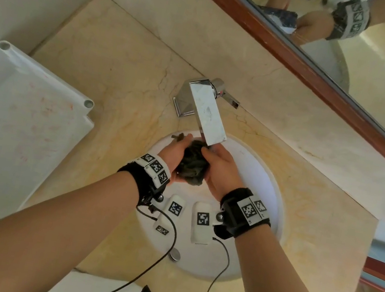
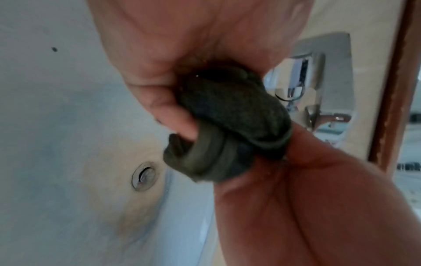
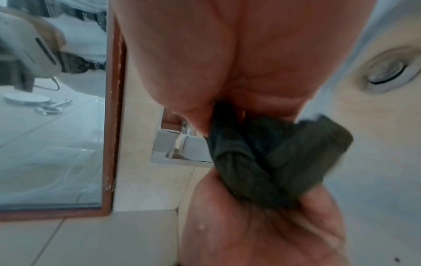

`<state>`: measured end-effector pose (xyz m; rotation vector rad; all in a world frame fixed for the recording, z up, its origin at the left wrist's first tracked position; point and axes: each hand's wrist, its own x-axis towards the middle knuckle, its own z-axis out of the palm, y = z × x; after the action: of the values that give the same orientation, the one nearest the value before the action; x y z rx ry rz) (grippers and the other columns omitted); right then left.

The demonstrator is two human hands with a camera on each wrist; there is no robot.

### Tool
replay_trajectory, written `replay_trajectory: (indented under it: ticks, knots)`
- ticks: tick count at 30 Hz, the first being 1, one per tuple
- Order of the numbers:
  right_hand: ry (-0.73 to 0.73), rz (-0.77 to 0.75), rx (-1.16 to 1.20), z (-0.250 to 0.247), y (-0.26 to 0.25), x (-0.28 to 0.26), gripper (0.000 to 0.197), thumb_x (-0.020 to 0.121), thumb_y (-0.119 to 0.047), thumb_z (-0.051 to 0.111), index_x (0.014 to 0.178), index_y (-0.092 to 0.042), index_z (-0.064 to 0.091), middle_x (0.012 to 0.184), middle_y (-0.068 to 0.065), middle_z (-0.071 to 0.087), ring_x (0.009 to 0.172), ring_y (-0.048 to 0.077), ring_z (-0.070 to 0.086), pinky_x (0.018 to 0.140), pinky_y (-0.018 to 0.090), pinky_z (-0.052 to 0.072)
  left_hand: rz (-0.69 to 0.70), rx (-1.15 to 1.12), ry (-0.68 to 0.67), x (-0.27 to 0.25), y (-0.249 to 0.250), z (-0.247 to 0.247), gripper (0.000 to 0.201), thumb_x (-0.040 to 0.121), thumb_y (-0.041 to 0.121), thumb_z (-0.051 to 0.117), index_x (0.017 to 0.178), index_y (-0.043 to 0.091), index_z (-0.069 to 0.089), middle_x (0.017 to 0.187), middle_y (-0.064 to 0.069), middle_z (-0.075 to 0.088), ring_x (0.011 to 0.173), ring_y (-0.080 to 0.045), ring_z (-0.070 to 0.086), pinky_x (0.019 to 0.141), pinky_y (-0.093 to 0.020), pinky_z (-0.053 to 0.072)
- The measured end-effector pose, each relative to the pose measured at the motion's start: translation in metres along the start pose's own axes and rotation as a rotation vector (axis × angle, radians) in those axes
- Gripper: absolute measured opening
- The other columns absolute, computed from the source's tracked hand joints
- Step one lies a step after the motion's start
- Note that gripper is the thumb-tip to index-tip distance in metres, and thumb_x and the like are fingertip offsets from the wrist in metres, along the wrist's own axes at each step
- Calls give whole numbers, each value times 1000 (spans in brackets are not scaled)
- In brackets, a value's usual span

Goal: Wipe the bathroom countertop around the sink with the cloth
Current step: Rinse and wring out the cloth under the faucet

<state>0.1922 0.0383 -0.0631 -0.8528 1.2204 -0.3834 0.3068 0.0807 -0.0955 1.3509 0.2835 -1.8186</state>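
Note:
A dark green-grey cloth [image 1: 191, 166] is bunched and twisted into a tight roll over the white sink basin [image 1: 264, 184], just below the faucet spout. My left hand [image 1: 172, 151] grips its left end and my right hand [image 1: 220, 169] grips its right end. In the left wrist view the cloth [image 2: 227, 117] bulges between my left hand's curled fingers [image 2: 173, 115] and my right hand [image 2: 318, 198]. The right wrist view shows the cloth [image 3: 273, 162] squeezed between both palms. The beige marble countertop [image 1: 111, 72] surrounds the basin.
A chrome faucet [image 1: 207, 112] stands behind the basin, its flat spout reaching over my hands. The drain stopper [image 1: 174, 254] sits in the bowl. A white plastic panel [image 1: 14, 127] lies on the counter's left side. A wood-framed mirror [image 1: 358, 46] runs along the back wall.

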Motion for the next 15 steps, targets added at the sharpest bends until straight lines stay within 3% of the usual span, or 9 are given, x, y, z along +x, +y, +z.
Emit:
replay_trajectory:
  ticks: [3, 5, 7, 9, 11, 13, 15]
  knots:
    - [56, -141, -441, 0, 2, 2, 31, 94, -37, 53, 121, -24, 61, 114, -5, 69, 108, 15, 63, 98, 39, 48, 114, 169, 127, 1, -2, 10, 48, 98, 56, 42, 101, 15, 67, 99, -18, 73, 91, -37, 71, 81, -54, 58]
    - [64, -277, -715, 7, 2, 3, 30, 99, -42, 47, 113, -19, 60, 101, -5, 69, 92, 11, 64, 86, 35, 51, 158, 325, 198, 2, -2, 16, 58, 98, 60, 33, 94, 14, 68, 97, -19, 72, 90, -36, 70, 87, -53, 56]
    - [75, -357, -756, 13, 3, 4, 37, 100, -47, 42, 105, -16, 59, 90, -4, 69, 82, 12, 65, 77, 38, 53, 158, 469, 259, -1, 1, 22, 67, 100, 59, 24, 100, 7, 67, 99, -18, 70, 92, -35, 68, 88, -45, 55]
    - [105, -335, -818, 13, 3, 6, 35, 100, -44, 42, 111, -13, 56, 94, -5, 66, 87, 15, 64, 77, 33, 51, 156, 664, 270, -7, 7, 27, 56, 106, 41, 24, 114, 1, 62, 109, -21, 67, 94, -33, 64, 81, -39, 50]
    - [133, -286, -903, 10, 3, 10, 35, 100, -38, 44, 120, -11, 53, 99, -1, 63, 90, 17, 61, 78, 31, 47, 163, 771, 283, -9, 10, 29, 43, 107, 24, 27, 122, -2, 58, 119, -23, 63, 100, -35, 62, 82, -40, 47]
    - [142, -245, -899, 9, 2, 10, 30, 99, -32, 45, 119, -12, 53, 99, 1, 64, 88, 19, 61, 79, 33, 50, 171, 761, 268, -9, 11, 29, 41, 105, 24, 32, 116, -3, 60, 114, -21, 65, 99, -36, 62, 78, -37, 47]
    - [192, -159, -876, 7, 3, 17, 22, 97, -32, 46, 104, -14, 57, 91, 3, 67, 84, 24, 63, 75, 36, 53, 178, 604, 262, -7, 8, 24, 45, 102, 33, 35, 107, -1, 63, 107, -22, 68, 92, -35, 65, 81, -41, 55]
